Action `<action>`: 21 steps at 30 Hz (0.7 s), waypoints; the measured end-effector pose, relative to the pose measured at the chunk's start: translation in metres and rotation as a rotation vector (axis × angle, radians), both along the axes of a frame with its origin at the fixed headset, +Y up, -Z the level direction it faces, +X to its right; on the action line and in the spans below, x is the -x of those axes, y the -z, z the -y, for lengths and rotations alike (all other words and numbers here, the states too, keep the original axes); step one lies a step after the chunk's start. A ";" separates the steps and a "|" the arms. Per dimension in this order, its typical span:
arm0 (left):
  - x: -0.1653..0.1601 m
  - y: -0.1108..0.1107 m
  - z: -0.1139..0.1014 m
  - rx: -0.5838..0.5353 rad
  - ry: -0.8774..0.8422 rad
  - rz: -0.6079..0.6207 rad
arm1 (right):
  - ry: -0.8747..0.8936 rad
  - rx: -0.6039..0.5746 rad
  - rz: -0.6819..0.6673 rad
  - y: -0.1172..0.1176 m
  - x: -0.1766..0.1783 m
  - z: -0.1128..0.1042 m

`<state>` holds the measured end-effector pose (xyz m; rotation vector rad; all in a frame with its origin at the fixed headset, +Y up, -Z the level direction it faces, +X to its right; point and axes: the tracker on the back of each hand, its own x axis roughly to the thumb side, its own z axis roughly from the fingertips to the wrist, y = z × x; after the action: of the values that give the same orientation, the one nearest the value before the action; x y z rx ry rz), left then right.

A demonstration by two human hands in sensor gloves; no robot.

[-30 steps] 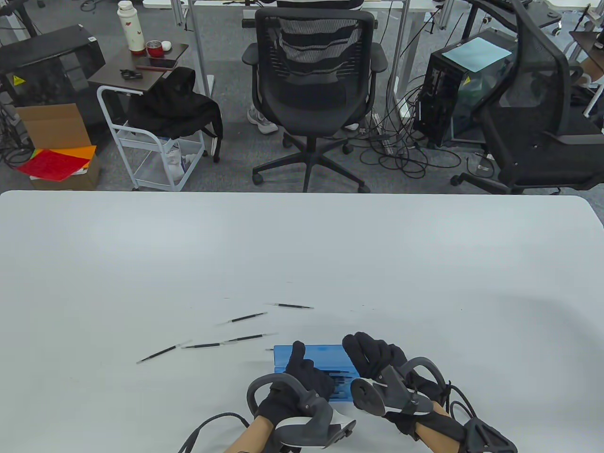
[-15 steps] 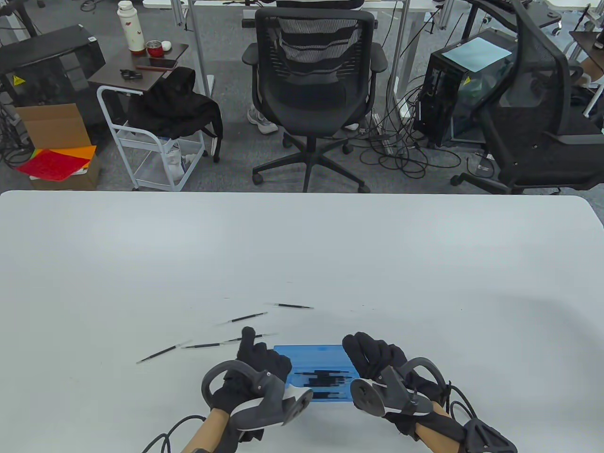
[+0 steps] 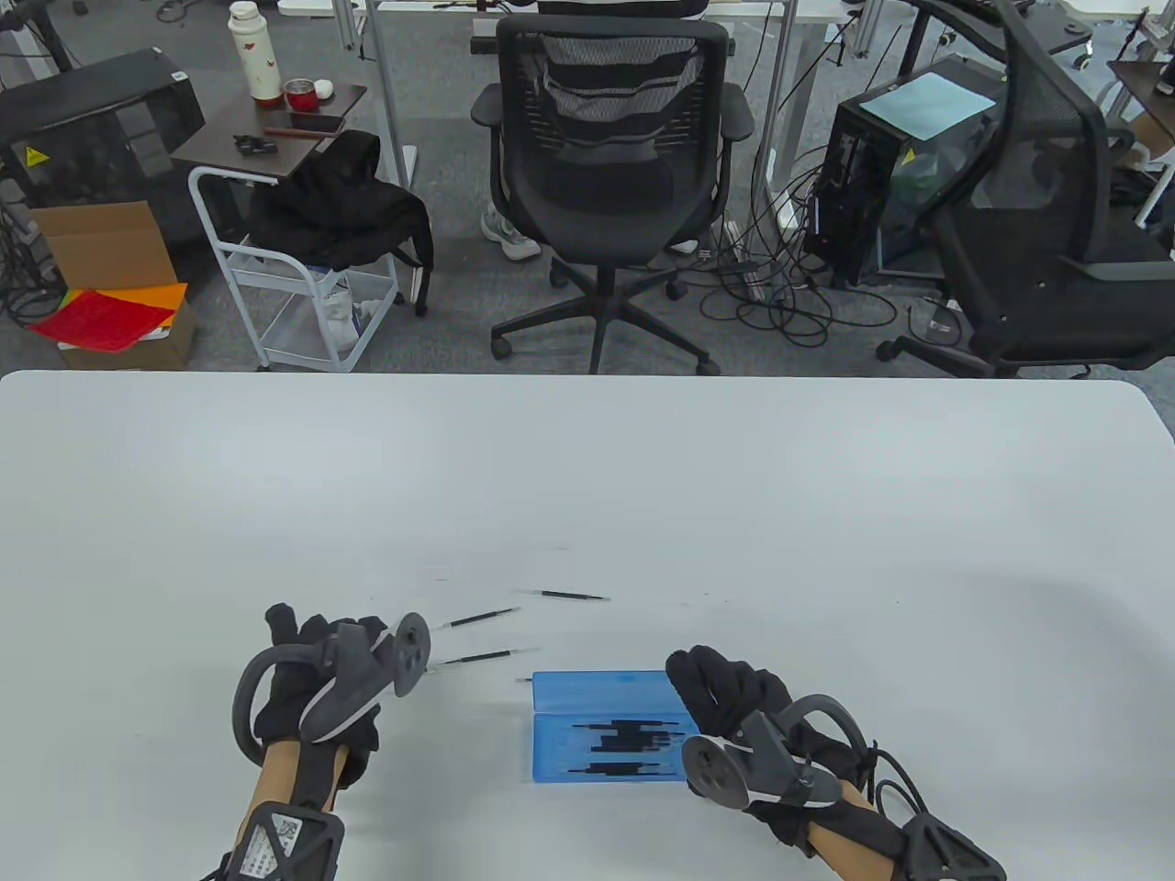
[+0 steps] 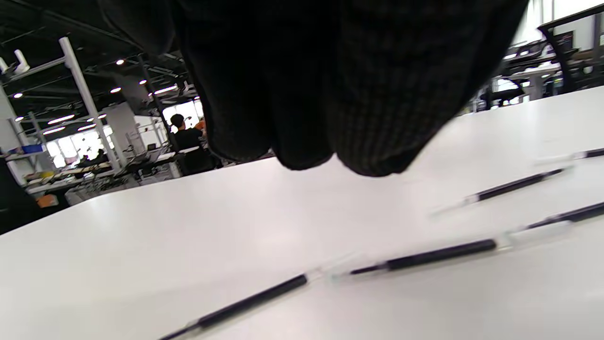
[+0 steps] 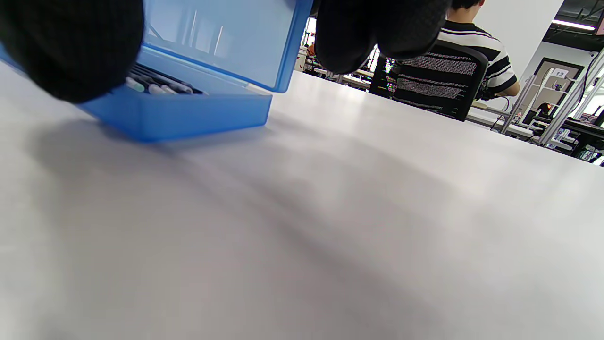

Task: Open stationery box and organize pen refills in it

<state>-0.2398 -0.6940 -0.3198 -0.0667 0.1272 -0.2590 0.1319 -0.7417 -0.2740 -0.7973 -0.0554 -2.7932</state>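
White bench (image 3: 587,477) carries thin black plastic pen refills (image 3: 477,618), light and slippery; pinch mid-shaft. Left hand (image 3: 312,674) hovers loose; right hand (image 3: 730,688) grips translucent blue plastic box (image 3: 606,734).

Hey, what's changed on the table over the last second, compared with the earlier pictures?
The left hand left the open blue stationery box and swung left, out over the loose pen refills on the table, where it now covers two of them. It holds nothing that shows. The right hand stayed at the box's right end, the lid stayed up, and the refills inside and on the table did not move.
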 end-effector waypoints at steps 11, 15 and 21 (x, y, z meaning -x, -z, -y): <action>0.041 0.011 0.035 0.092 -0.021 -0.159 | 0.002 0.003 0.000 0.000 0.000 0.000; 0.044 0.014 0.042 0.099 -0.003 -0.170 | 0.002 0.003 0.000 0.000 0.000 0.000; 0.043 0.018 0.049 0.109 0.005 -0.161 | 0.002 0.003 -0.001 0.001 0.000 0.001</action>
<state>-0.2829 -0.7431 -0.3376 -0.1959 0.2736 -0.2657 0.1322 -0.7424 -0.2746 -0.7993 -0.0589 -2.7958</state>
